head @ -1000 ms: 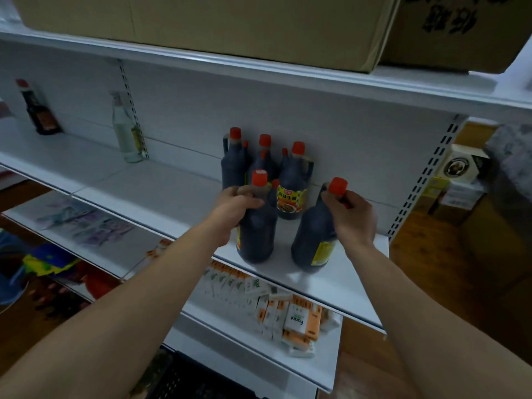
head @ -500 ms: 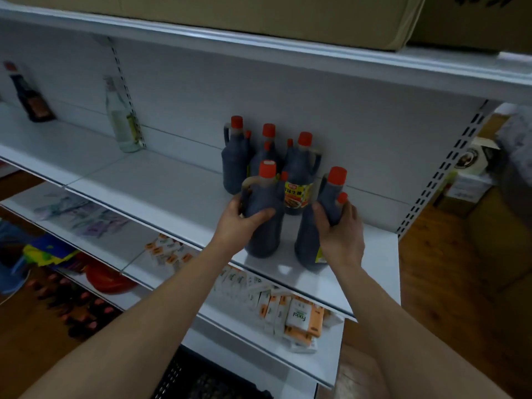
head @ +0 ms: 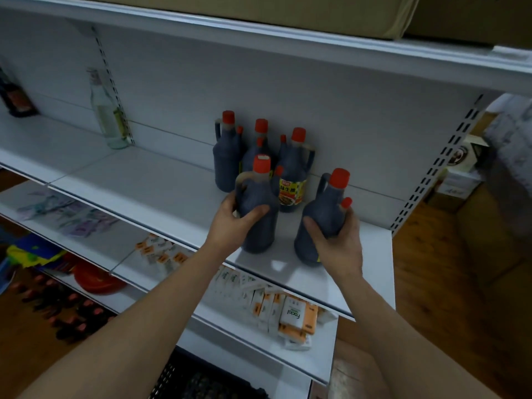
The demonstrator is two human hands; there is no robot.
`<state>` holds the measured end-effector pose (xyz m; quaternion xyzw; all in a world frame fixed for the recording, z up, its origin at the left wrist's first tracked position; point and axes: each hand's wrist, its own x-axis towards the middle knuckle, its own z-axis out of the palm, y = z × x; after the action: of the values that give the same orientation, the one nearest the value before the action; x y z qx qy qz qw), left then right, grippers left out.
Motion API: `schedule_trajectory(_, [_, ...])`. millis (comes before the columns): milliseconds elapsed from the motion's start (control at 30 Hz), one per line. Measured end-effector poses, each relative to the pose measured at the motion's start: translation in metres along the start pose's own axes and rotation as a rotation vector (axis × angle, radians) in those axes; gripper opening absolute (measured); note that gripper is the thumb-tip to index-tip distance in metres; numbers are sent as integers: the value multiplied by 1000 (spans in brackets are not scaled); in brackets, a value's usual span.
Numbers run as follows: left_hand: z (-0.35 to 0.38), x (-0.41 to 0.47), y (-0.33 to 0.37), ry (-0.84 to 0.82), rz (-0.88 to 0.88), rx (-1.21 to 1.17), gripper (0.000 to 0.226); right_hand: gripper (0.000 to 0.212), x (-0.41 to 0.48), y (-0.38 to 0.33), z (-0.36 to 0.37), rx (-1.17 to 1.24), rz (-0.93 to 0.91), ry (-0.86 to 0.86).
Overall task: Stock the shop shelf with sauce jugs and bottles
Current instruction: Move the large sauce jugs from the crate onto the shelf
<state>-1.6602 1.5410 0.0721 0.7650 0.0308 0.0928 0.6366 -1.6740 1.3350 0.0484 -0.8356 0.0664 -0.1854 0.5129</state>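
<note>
Two dark sauce jugs with red caps stand upright near the front of the white shelf [head: 144, 185]. My left hand [head: 233, 223] wraps around the body of the left jug [head: 259, 203]. My right hand [head: 336, 240] grips the right jug [head: 319, 214] low on its body, together with a small red-capped bottle [head: 345, 204] attached to its side. Behind them, against the back wall, stands a cluster of three more jugs [head: 290, 171], one showing a yellow label.
A clear glass bottle [head: 108, 110] and a dark bottle [head: 14, 96] stand far left on the same shelf. Cardboard boxes [head: 288, 10] sit on the shelf above. White and orange packets [head: 288, 312] lie on the lower shelf, a black crate [head: 201, 381] below.
Both hands have slid down from the jugs' necks and caps to their bodies. The two jugs stand on the shelf, slightly further back than before.
</note>
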Motion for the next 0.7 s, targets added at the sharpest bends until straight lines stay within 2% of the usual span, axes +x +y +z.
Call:
schedule_trajectory(67, [0,-2,-3,-33,-5,-26,69,91,0,5,-2,-18,1,-42])
schedule_trajectory(200, [1,-1,-8,-82,2,0,79,95,10,5,1,-66,18,-38])
schedule_trajectory(400, [3,13,0,-66,-25,39,69,95,46,4,6,-45,-40,-13])
schedule_trajectory(567, [9,19,-6,3,-66,28,63,105,88,11,13,-118,-24,-46])
schedule_trajectory(700, [13,21,-8,29,-89,63,68,106,105,18,17,-126,-22,-60])
